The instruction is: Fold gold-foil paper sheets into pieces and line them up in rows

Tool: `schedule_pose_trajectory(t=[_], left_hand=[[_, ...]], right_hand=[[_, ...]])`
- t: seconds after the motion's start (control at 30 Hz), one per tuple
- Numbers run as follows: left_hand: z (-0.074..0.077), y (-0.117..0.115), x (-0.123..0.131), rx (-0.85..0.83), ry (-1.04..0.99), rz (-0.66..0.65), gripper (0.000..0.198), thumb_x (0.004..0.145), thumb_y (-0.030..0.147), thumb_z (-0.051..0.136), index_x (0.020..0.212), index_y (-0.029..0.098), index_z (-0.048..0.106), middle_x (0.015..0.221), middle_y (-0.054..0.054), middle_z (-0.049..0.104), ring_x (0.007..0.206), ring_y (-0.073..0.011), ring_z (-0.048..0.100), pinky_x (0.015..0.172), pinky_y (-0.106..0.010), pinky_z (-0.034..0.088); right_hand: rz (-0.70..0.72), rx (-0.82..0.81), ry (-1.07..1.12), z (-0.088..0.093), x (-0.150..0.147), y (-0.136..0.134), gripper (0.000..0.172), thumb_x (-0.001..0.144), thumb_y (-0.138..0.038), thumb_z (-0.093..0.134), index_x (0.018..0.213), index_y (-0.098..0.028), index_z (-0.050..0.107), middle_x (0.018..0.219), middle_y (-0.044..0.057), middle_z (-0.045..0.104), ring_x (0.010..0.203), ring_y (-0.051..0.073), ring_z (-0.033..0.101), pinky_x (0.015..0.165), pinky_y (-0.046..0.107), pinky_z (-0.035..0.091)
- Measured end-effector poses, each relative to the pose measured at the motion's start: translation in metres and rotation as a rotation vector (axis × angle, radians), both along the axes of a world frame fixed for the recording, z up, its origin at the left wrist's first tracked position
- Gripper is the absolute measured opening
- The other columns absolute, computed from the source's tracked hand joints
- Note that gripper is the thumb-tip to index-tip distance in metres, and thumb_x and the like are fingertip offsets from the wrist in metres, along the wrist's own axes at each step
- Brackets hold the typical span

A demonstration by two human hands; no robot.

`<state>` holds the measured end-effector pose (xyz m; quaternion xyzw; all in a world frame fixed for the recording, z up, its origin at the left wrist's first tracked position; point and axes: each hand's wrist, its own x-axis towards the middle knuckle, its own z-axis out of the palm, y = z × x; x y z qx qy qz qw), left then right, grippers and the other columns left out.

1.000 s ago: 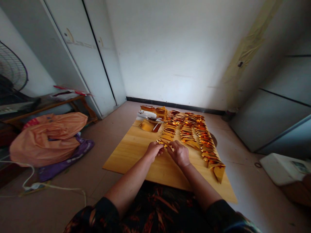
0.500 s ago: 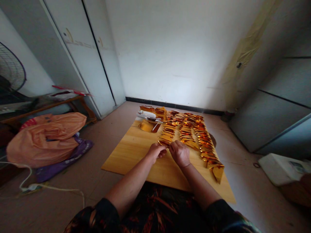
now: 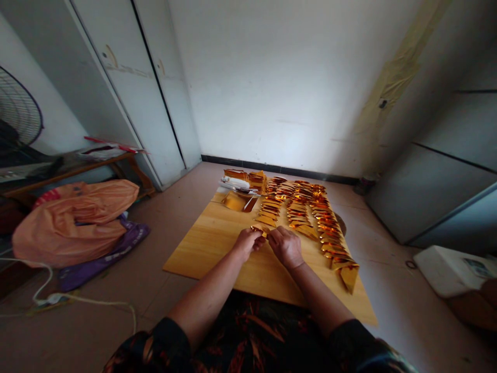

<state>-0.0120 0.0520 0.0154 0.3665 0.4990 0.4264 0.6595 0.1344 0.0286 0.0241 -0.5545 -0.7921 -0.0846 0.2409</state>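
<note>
1. At frame centre, the left hand [image 3: 247,244] and right hand [image 3: 286,246], fingers nearly closed, pinch a small gold foil piece [image 3: 264,233] over the counter [image 3: 205,243].
2. Light, even fingertip pressure should crease such thin foil without tearing.
3. Just beyond, folded foil rows [image 3: 268,210] need clearance from knuckles.

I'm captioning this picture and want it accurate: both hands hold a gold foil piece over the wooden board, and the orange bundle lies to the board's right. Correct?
Not quite: the head view shows the orange bundle to the left of the wooden board. The rest stands.
</note>
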Motion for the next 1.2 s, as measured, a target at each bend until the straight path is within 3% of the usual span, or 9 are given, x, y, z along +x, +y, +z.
schedule_pose_trajectory(t=[0.3, 0.57, 0.87, 1.0, 1.2], left_hand=[[-0.007, 0.003, -0.002, 0.041, -0.003, 0.021, 0.026, 0.066, 0.037, 0.067, 0.068, 0.012, 0.06, 0.055, -0.001, 0.062, 0.039, -0.0058, 0.047, 0.039, -0.018, 0.025], [-0.013, 0.001, 0.001, 0.037, -0.132, 0.015, 0.027, 0.067, 0.035, 0.071, 0.073, 0.012, 0.059, 0.055, 0.001, 0.061, 0.04, -0.0046, 0.045, 0.041, -0.017, 0.028], [-0.018, 0.005, -0.002, 0.058, -0.055, 0.028, 0.028, 0.066, 0.038, 0.068, 0.066, 0.014, 0.055, 0.049, 0.003, 0.053, 0.039, -0.0057, 0.044, 0.038, -0.018, 0.023], [-0.012, 0.001, 0.002, 0.073, -0.005, 0.042, 0.028, 0.062, 0.038, 0.07, 0.067, 0.013, 0.057, 0.049, 0.004, 0.054, 0.039, -0.005, 0.043, 0.038, -0.018, 0.023], [0.004, -0.011, 0.01, 0.11, 0.19, -0.046, 0.022, 0.061, 0.03, 0.069, 0.058, 0.014, 0.055, 0.045, 0.004, 0.051, 0.039, -0.0056, 0.041, 0.039, -0.019, 0.025]], right_hand=[[-0.025, -0.1, 0.116, 0.005, -0.002, -0.003, 0.026, 0.093, -0.027, 0.044, 0.08, -0.02, 0.065, 0.08, 0.004, 0.064, 0.065, 0.012, 0.054, 0.059, 0.024, 0.028], [-0.179, -0.3, 0.177, 0.006, -0.004, 0.001, 0.027, 0.097, -0.029, 0.039, 0.082, -0.02, 0.06, 0.084, 0.001, 0.063, 0.064, 0.01, 0.054, 0.056, 0.024, 0.025], [-0.116, -0.336, 0.251, 0.008, 0.003, -0.002, 0.018, 0.089, -0.03, 0.05, 0.079, -0.02, 0.061, 0.082, 0.001, 0.065, 0.068, 0.011, 0.055, 0.059, 0.022, 0.028], [-0.114, -0.385, 0.234, 0.007, 0.003, -0.001, 0.021, 0.087, -0.028, 0.05, 0.073, -0.02, 0.062, 0.077, 0.001, 0.066, 0.065, 0.012, 0.054, 0.058, 0.022, 0.027], [-0.171, -0.379, 0.258, 0.008, 0.0, -0.001, 0.019, 0.087, -0.027, 0.05, 0.075, -0.021, 0.064, 0.078, 0.002, 0.068, 0.065, 0.012, 0.055, 0.057, 0.022, 0.027]])
